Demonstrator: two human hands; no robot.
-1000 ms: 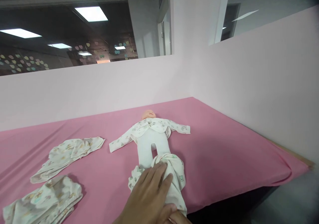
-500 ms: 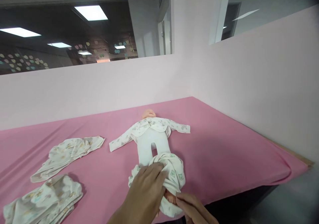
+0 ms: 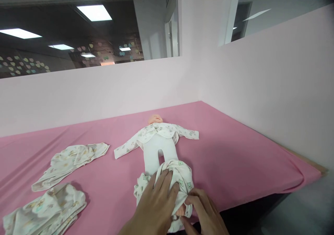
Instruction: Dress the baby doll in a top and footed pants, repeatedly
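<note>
A baby doll [image 3: 159, 147] with a white cloth body lies on its back, its head toward the wall. It wears a printed white baby jacket [image 3: 156, 130]. White baby trousers with green prints [image 3: 182, 172] are bunched around its lower legs. My left hand [image 3: 159, 202] lies over the bunched trousers, fingers bent onto the cloth and thumb along its right side, holding it. With thumb and fingers, my right hand [image 3: 205, 212] pinches the trouser leg's edge, beside the doll's foot [image 3: 180, 210], which shows in the opening. The other foot is hidden.
Two printed white baby garments, one spread out [image 3: 70, 163] and one crumpled [image 3: 47, 210], lie at the left on the pink-covered table [image 3: 235, 158]. Its front edge runs close by my right hand. Pale walls [image 3: 104, 95] with windows border the back and right.
My right hand has moved up and now pinches the trouser edge beside the foot. My left hand's fingers have spread slightly on the cloth. The doll's upper body stays in place.
</note>
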